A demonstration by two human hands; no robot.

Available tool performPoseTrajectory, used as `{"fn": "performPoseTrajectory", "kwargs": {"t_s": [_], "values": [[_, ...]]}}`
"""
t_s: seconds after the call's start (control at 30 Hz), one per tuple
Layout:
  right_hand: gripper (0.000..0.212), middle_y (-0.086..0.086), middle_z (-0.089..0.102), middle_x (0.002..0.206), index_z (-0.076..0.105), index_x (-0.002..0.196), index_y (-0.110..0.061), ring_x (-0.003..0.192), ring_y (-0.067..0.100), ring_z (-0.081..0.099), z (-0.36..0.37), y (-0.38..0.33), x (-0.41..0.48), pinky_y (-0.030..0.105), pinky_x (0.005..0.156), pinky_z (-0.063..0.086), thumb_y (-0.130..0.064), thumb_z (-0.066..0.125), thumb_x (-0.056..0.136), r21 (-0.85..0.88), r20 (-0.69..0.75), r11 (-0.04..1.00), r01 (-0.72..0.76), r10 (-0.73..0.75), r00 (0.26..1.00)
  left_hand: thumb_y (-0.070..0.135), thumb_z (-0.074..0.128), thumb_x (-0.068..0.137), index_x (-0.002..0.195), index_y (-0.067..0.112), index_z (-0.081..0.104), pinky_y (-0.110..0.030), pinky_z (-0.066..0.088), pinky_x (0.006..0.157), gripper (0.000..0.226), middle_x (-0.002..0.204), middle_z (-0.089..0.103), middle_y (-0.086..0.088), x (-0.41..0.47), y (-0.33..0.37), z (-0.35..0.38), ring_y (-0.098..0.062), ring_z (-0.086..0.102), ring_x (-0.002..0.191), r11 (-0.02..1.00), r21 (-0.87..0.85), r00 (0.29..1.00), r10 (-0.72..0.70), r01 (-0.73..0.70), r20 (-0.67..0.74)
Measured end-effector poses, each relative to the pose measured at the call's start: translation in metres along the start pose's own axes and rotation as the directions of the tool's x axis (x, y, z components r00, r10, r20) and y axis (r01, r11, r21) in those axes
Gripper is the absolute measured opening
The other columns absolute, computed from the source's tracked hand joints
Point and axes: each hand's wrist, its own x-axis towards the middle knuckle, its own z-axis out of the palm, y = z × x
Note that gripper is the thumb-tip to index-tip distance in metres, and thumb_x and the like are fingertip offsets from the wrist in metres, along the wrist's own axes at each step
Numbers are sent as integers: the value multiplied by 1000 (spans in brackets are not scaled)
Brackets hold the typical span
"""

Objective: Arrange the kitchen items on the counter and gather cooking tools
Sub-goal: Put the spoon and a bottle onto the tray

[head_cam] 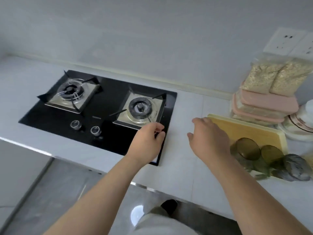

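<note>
Hovering my right hand (pixel 209 138), fingers apart, at nine o'clock of the cutting board (pixel 245 131); my left hand (pixel 147 141) sits curled at four o'clock of the stove (pixel 108 92), grip unclear

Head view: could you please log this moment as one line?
left hand: fingers curled over near-right corner of stove, grip unclear | right hand: open at left edge of cutting board | amber cups: at board's near end

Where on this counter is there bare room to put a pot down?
Bare counter lies left of the hob and in the strip between hob and cutting board. The right end is crowded: jars, lidded containers, grain bags, plates.
</note>
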Motion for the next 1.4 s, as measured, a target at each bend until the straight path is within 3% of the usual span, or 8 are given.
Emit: {"fn": "performPoseTrajectory", "kwargs": {"t_s": [0.07,0.2,0.33,0.47,0.57,0.87,1.23,1.4], "values": [[27,1,60,117,59,121,-19,103,26,60,-6,-31,-7,35,76,50,-33,53,99,131,-65,985,110,-102,993,28,56,97,116,25,62,-29,54,79,20,110,65,13,-22,-4,-26,-11,65,84,1000,-1,994,-21,21,-103],[15,-5,62,99,65,100,-24,83,20,53,-3,-108,-30,29,63,38,-32,53,98,315,-128,911,267,-238,963,29,55,98,117,28,62,-28,55,78,20,104,66,15,-78,-27,-85,-9,67,83,991,26,940,-117,132,-320],[16,-7,63,90,65,91,-26,83,18,58,-2,-171,-48,33,63,51,-33,52,97,381,-112,841,385,-372,922,31,54,98,111,34,61,-27,54,68,15,105,64,18,-127,-52,-135,-11,68,76,973,-67,861,-229,223,-454],[15,-9,65,87,65,92,-27,79,13,59,-1,-256,-64,28,57,43,-34,52,98,420,-104,734,534,-545,832,29,56,97,106,32,63,-25,50,67,12,98,65,18,-167,-93,-194,-8,67,70,951,-150,753,-307,271,-582],[14,-9,64,90,65,95,-27,81,12,61,7,-332,-76,35,67,55,-34,52,98,426,-81,670,608,-641,764,25,55,97,106,28,64,-20,45,60,13,97,65,16,-187,-136,-241,-5,66,61,931,-234,674,-363,278,-643],[17,-5,67,92,66,95,-24,86,19,63,62,-587,-106,39,72,56,-34,52,96,439,0,574,691,-769,639,27,57,96,102,28,64,-25,46,66,9,94,62,21,-239,-301,-400,-15,68,74,879,-289,560,-467,380,-684],[18,-1,68,100,68,98,-18,91,21,62,106,-799,-65,38,77,56,-26,51,97,405,92,581,706,-794,600,30,54,100,108,31,60,-22,44,62,11,104,61,20,-236,-430,-542,-12,67,76,819,-356,509,-563,449,-652],[17,3,68,100,67,99,-15,89,24,63,140,-902,-12,35,76,55,-24,52,97,436,127,589,680,-789,602,29,53,100,110,28,61,-26,46,68,13,106,62,18,-204,-489,-600,-13,66,81,796,-346,503,-589,497,-633]]}}
